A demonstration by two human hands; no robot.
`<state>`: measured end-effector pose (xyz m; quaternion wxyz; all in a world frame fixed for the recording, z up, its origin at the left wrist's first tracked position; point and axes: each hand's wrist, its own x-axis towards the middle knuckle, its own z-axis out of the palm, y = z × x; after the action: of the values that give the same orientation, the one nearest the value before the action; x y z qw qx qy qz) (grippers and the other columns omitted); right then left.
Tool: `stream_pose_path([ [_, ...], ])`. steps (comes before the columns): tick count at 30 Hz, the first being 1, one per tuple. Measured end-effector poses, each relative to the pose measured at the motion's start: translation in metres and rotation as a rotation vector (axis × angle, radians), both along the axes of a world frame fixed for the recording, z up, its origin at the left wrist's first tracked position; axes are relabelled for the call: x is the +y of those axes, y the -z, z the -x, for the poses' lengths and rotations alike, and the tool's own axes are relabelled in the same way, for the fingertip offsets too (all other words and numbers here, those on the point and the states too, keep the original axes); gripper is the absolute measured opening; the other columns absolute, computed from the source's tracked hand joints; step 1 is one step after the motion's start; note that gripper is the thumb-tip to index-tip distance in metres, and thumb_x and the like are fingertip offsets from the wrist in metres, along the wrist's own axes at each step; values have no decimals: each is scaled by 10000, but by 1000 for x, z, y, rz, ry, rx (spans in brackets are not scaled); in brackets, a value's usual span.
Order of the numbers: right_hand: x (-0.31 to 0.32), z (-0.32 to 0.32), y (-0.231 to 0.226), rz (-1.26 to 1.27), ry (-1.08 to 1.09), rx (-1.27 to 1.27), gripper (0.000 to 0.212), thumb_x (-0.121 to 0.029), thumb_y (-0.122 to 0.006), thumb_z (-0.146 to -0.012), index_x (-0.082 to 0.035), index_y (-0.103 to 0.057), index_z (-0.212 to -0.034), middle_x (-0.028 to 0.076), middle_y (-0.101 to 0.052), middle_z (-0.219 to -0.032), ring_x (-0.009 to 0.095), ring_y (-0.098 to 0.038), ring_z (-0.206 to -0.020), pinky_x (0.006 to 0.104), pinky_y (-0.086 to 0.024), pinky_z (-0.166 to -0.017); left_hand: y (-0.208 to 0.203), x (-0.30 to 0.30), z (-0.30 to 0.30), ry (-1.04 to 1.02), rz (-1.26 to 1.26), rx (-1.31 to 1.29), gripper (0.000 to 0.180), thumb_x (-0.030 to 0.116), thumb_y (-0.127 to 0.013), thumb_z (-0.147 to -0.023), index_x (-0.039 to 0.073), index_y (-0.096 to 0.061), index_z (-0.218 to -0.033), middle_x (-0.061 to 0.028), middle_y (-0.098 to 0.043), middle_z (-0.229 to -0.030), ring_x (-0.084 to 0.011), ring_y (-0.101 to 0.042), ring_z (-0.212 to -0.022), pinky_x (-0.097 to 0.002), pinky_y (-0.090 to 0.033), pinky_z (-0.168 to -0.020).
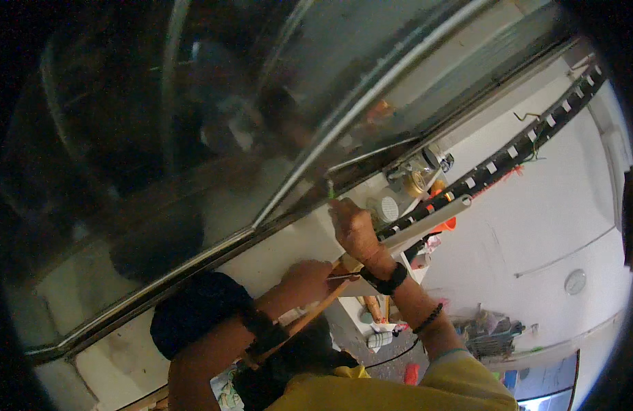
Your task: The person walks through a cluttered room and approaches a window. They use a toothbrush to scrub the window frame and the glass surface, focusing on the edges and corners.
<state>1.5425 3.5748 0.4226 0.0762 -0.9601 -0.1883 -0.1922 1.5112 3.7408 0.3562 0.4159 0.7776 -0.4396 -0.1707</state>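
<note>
My right hand (354, 229) reaches up to the window frame, its fingers closed. A small green-tipped thing (331, 194) shows at those fingertips; the rest of it is hidden. Just above it is the lower end of a thin metal window stay (371, 155). My left hand (306, 279) is lower, over the pale sill (289, 250), its fingers curled. A slim rod-like thing (344, 276) sticks out from it toward my right wrist; its kind is unclear. Dark bands circle both wrists.
Dark window glass (193, 137) in a metal frame (316, 151) fills the left side. Glass jars (383, 209) stand close by my right hand. A black strip with white squares (491, 166) runs along the wall. A dark blue rounded bundle (200, 312) lies by my left arm.
</note>
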Motion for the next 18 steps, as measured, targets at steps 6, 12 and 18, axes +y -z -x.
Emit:
stream_pose_path([
  [6,-12,2,-21,-48,63,-94,200,-7,-536,-768,24,-564,-964,208,-544,-795,363,-540,-647,410,-436,-548,-8,8,3,-61,86,-90,308,309,-579,-806,18,-594,-905,-190,-623,-811,-364,-603,-760,-465,-465,-690],
  [12,-37,-34,34,-25,319,-141,231,15,-530,-735,10,-544,-966,192,-540,-783,386,-529,-593,430,-452,-513,-6,4,2,4,4,-104,341,303,-575,-809,31,-562,-1014,-187,-623,-804,-361,-604,-748,-463,-467,-670],
  [18,-15,-14,11,30,200,-158,254,5,-552,-741,-11,-542,-994,200,-538,-799,383,-537,-612,427,-450,-512,-8,7,3,43,-99,-77,662,80,-546,-717,129,-323,-1338,-193,-593,-936,-374,-579,-824,-466,-469,-734],
])
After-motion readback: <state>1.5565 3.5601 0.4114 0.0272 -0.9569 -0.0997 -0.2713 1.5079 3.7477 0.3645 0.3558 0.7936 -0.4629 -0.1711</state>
